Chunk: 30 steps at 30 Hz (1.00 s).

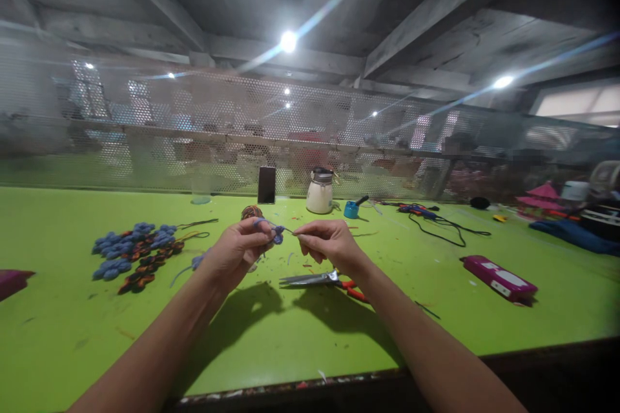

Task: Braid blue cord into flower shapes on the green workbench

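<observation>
Small blue piece held between two pinching hands

The handwork is at a fine stage, by the look of it: the left hand (236,246) pinches a small blue piece (278,236) at its fingertips, with yarn (259,222) over the fingers. The right hand (329,240) closes thumb and forefinger on a thin length (289,231) reaching toward the piece; whether that is yarn or a tool, I cannot tell. Any further move on the piece would likely call for a firm left pinch and small, controlled right-hand motion, so no loop slips.

Both forearms angle inward over the green surface (411,342), hands raised and almost meeting, the right palm turned down and inward. The scissors (310,280) lie just below the hands, the yarn ball (251,211) behind the left one, and finished-looking flowers (138,240) farther left.
</observation>
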Tool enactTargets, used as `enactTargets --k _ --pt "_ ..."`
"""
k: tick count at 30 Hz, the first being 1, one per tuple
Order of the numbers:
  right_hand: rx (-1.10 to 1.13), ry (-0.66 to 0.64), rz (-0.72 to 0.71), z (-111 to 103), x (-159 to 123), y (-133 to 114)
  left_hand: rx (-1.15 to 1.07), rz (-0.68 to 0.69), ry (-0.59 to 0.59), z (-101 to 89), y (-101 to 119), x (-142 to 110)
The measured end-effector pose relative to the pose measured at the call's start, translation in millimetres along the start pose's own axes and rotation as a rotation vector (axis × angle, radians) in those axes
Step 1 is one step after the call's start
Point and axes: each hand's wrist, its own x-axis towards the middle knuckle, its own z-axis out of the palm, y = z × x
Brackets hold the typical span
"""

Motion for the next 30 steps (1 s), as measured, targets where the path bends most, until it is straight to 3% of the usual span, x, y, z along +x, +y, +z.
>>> enactTargets --k 5,9,15,20,30 --pt "0.241 -0.001 0.125 7.6 0.3 4.6 0.019 -0.060 0.037 0.9 0.4 1.6" --pt "0.298 0.047 0.220 11.9 0.0 0.2 0.173 -0.015 0.047 1.0 0.9 1.3" --pt "0.257 0.107 0.290 14.6 0.3 -2.6 0.264 0.022 0.083 1.4 -3.2 1.9" --pt "0.220 0.066 0.288 14.6 0.0 -4.0 0.250 0.009 0.113 1.4 -6.5 4.9" --pt "0.145 0.004 0.307 12.3 0.1 -2.7 0.325 -0.052 0.033 -1.7 -4.7 5.8"
